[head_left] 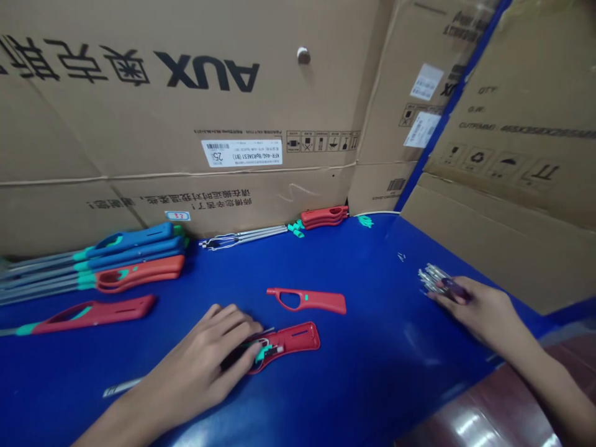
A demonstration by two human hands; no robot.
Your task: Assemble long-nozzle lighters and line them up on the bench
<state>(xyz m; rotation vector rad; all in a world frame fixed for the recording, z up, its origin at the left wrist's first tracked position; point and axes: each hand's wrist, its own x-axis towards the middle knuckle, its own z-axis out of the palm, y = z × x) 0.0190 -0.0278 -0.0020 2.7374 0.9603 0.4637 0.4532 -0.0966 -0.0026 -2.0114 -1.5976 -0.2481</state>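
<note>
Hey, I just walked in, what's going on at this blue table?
A person works with both hands at the blue table. The left hand is over an open red casing with green and white parts inside. The right hand is at a bunch of small silvery parts. Another red casing piece lies just beyond the open one, and long-necked lighters lie at the left.

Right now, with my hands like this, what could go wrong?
Your left hand could nudge the green part out of the open red casing. Your right hand, fingers at the silvery pieces, might scatter that pile. The tiny loose bits lying apart nearby could get lost.
</note>
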